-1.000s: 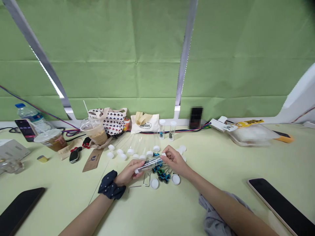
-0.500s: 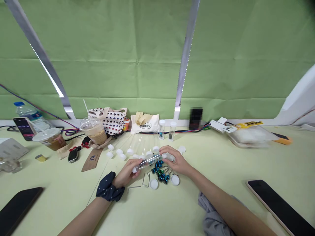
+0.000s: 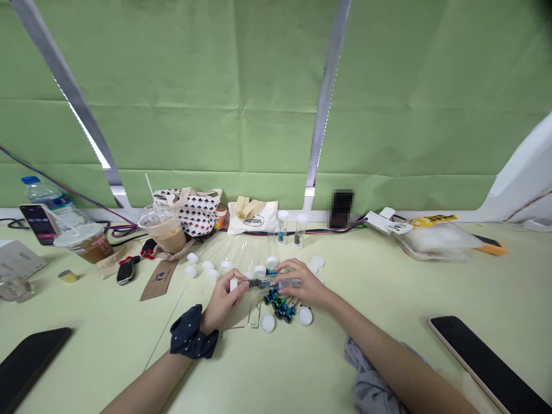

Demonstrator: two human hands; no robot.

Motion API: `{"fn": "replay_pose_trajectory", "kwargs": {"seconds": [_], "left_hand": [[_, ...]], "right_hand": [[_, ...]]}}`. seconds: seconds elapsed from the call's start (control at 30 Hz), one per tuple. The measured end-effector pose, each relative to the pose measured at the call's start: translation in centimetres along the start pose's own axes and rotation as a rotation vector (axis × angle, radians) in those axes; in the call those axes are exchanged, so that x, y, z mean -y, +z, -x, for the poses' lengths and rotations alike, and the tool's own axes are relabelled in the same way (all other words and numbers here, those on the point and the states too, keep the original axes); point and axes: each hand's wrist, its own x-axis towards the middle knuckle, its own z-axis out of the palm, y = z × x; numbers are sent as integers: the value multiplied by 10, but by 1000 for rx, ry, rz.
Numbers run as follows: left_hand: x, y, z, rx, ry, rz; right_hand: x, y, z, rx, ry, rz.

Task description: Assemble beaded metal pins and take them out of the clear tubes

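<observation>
A clear plastic tube (image 3: 267, 282) with small dark and blue parts inside lies sideways between my hands. My left hand (image 3: 225, 294) is closed around its left end, by a white cap (image 3: 233, 285). Closed on the right end is my right hand (image 3: 297, 282). Just below the tube sits a pile of blue, green and black metal parts (image 3: 282, 305). Two round white caps (image 3: 267, 323) lie in front of the pile, and a few hex keys (image 3: 254, 316) rest to its left. More white caps (image 3: 318, 262) are by my right fingers.
Several empty clear tubes with white ends (image 3: 226, 265) lie behind my hands; two capped tubes (image 3: 282, 227) stand farther back. Drink cups (image 3: 166, 230), a patterned bag (image 3: 194, 210) and a key fob (image 3: 126, 271) are at left. Phones (image 3: 487, 368) lie on both sides, a plastic package (image 3: 435, 238) at right.
The tube has turned from slanting up to the right to nearly level. My left hand has shifted its grip near the capped end, and its parts now sit toward the left.
</observation>
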Motion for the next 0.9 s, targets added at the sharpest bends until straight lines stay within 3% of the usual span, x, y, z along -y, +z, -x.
{"fn": "replay_pose_trajectory", "kwargs": {"seconds": [0.33, 0.67, 0.77, 0.9], "left_hand": [[-7, -6, 5, -504, 306, -250], [-2, -12, 7, -567, 398, -433], [2, -12, 5, -605, 441, -418], [6, -13, -2, -574, 549, -509]], "right_hand": [[-13, 1, 2, -47, 143, -103], [-3, -5, 4, 4, 48, -69], [-4, -7, 2, -116, 17, -77], [-15, -16, -10, -508, 94, 53]]}}
